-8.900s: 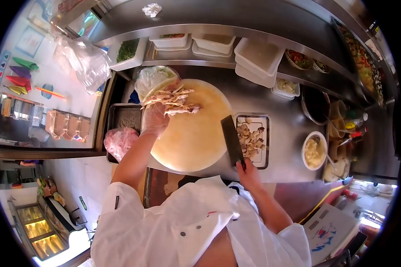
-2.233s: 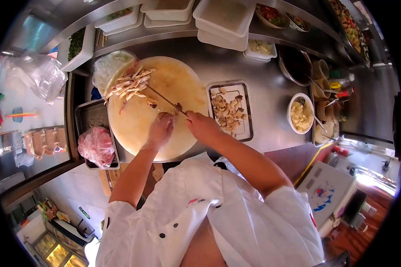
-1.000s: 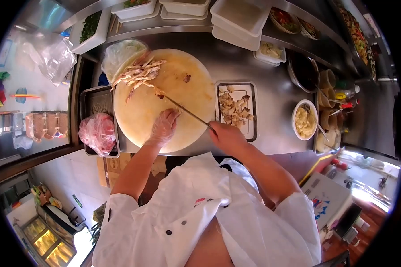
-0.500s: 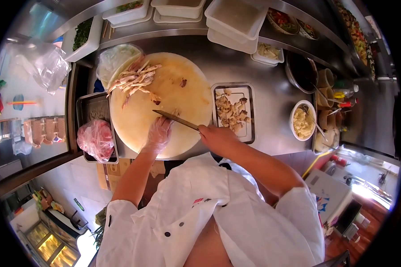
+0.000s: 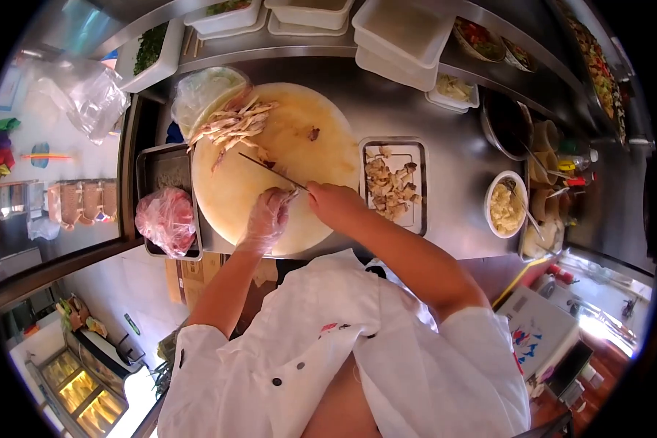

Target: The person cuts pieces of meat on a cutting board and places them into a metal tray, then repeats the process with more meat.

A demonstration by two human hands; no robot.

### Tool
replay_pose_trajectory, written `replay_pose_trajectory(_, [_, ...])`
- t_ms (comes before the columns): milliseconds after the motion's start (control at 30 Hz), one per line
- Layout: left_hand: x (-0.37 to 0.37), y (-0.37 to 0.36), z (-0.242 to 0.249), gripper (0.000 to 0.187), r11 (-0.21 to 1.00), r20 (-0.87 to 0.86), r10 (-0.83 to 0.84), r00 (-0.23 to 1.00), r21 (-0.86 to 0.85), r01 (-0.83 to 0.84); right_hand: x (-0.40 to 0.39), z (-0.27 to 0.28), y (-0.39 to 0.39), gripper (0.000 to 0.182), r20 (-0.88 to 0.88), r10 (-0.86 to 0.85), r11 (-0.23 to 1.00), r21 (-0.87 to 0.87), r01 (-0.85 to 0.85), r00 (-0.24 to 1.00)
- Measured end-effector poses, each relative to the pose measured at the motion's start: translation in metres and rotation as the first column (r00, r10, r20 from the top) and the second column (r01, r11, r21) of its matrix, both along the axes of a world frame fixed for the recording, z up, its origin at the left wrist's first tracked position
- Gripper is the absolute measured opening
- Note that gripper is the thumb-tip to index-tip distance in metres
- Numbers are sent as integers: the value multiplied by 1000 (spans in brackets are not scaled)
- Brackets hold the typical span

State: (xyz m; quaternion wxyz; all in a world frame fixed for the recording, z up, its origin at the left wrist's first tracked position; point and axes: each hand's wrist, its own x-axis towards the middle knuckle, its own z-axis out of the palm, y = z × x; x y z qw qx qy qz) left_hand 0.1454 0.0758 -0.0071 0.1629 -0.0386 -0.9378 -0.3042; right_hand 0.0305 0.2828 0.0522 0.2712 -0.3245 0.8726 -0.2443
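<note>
Head view, right hand: bare, clenched around the handle of the cleaver at the near edge of the board
Head view, cleaver: blade seen edge-on as a thin dark line, running from the right hand up and left across the board; its far end lies just short of the meat strips
Head view, left hand: in a clear plastic glove, fingers curled and pressed on the board just beside the heel of the blade; whether it pins a piece of meat cannot be told
Head view, chopping board: round, pale yellow, lying on the steel surface directly before the person
Head view, meat strips: loose pile at the board's far left edge, touching a clear plastic bag
Head view, stray piece: small dark scrap alone on the board, well apart from the pile
Head view, metal tray: rectangular, just right of the board, carrying chopped meat pieces
Head view, left tray: holds a pink bag at its near end
Head view, white bowl: right of the metal tray, pale mash inside
Head view, white tubs: stacked on the shelf behind the board
</note>
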Motion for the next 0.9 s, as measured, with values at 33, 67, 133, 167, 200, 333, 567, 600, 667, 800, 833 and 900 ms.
replay_pose_trajectory(33, [7,1,3,43,999,12,47,999,16,-47,4,4,8,24,7,-3,1000,10,3,1000])
replay_pose_trajectory(67, [13,-1,3,43,998,35,65,997,17,-66,8,9,18,24,12,-7,1000,20,7,1000])
replay_pose_trajectory(133, [23,-4,2,44,995,77,100,992,20,-102,16,16,33,25,2,-31,999,31,31,1000])
replay_pose_trajectory(167, [25,-4,1,44,994,88,98,991,31,-101,21,19,39,26,-11,-51,998,30,52,999])
replay_pose_trajectory(200, [28,-3,-1,44,994,101,93,991,41,-98,25,24,45,27,-24,-73,997,28,74,997])
replay_pose_trajectory(333, [28,0,-1,45,996,74,33,997,81,-39,33,46,57,27,-19,-54,998,32,55,998])
replay_pose_trajectory(567, [15,-3,-1,39,994,-9,-100,995,-40,99,59,50,52,24,-23,20,996,87,-18,1000])
replay_pose_trajectory(600, [15,-4,-3,37,993,1,-104,995,-59,104,60,49,51,24,-17,28,995,97,-26,999])
replay_pose_trajectory(667, [14,-6,-7,35,992,-1,-108,994,-71,108,61,48,53,24,-22,24,996,90,-21,999])
replay_pose_trajectory(800, [15,-6,-7,32,993,-19,-105,994,-60,104,63,40,52,23,27,18,993,120,-21,999])
replay_pose_trajectory(833, [14,-6,-7,31,993,-17,-105,994,-62,104,64,40,51,24,26,25,991,129,-28,999])
replay_pose_trajectory(900, [15,-5,-7,31,993,-39,-109,993,-54,107,67,40,48,24,28,39,988,147,-43,999])
